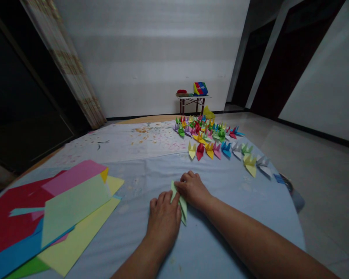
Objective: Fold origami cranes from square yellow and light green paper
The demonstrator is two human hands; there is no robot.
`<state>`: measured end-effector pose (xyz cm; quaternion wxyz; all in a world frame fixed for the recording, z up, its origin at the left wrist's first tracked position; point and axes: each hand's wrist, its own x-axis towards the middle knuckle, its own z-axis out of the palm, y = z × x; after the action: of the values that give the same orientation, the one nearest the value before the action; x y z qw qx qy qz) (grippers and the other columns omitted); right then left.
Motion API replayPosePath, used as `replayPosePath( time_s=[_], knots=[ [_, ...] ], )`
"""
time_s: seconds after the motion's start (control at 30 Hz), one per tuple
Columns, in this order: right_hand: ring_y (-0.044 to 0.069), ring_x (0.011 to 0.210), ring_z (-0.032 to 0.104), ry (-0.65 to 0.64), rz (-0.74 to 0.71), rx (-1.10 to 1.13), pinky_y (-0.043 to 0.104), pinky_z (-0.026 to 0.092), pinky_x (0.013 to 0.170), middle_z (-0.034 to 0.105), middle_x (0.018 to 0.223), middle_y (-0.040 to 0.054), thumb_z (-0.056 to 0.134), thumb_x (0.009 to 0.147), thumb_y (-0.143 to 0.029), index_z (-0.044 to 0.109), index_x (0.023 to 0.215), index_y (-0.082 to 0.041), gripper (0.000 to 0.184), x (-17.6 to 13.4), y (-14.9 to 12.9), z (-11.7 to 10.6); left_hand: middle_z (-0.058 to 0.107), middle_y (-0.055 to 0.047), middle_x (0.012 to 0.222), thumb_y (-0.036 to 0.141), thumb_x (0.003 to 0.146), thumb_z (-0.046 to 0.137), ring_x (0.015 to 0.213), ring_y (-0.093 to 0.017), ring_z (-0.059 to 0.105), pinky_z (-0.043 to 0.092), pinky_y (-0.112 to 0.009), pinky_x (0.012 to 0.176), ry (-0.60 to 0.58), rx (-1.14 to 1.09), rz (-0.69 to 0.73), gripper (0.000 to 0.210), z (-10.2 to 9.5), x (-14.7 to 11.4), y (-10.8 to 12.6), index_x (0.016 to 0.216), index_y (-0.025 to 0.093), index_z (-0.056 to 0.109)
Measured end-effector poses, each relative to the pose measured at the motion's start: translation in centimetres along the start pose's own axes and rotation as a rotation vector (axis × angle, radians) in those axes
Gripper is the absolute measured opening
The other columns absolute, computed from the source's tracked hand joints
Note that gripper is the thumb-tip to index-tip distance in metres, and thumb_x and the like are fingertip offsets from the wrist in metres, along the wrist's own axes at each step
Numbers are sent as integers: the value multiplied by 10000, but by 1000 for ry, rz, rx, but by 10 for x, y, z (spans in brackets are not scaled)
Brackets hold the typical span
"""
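Note:
A pale green folded paper [184, 211], narrow and pointed at both ends, lies on the blue-grey cloth in front of me. My left hand [164, 215] rests over its left side, with the thumb and fingers pressing it against the table. At the paper's upper right, my right hand [194, 190] has its fingers bent, and their tips hold the upper part down. Both hands cover some of the paper, so its folds show only in part.
Loose coloured sheets overlap at the left, a pale green sheet [75, 205] on top. Many folded paper cranes stand at the far right, including a red crane [200, 151]. Beyond the round table, a small stand [193, 97] carries a colourful box [200, 88].

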<state>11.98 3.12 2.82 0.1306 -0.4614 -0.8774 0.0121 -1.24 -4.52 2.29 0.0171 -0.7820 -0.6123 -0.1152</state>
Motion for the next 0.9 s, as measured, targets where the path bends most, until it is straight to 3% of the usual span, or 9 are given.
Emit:
replayPosePath(
  time_s=[0.4,0.67,0.8,0.9],
  knots=[
    [246,929,385,-80,-18,-84,371,237,726,548,959,101,443,861,-305,619,891,-226,195,7,-7,-6,545,-79,1171,217,852,389,1083,-247,436,310,-409,867,-7,20,11,354,-3,1,2,1188,243,496],
    [242,931,377,-44,22,-37,359,232,719,546,966,86,428,858,-314,627,931,-249,222,19,1,-2,545,-73,1166,218,859,381,1091,-240,431,300,-411,873,20,25,17,345,-1,0,2,1182,248,500],
    [227,942,373,39,60,34,351,224,723,547,983,72,402,875,-318,626,986,-267,256,11,8,-9,543,-79,1174,234,859,392,1098,-246,430,306,-417,863,14,27,17,350,0,0,2,1193,249,496],
    [218,960,368,6,-12,66,344,221,733,548,1003,65,444,863,-325,645,952,-265,228,-3,7,-13,543,-82,1181,228,856,397,1104,-250,430,303,-423,870,15,39,20,351,0,0,1,1192,247,498]
  ],
)
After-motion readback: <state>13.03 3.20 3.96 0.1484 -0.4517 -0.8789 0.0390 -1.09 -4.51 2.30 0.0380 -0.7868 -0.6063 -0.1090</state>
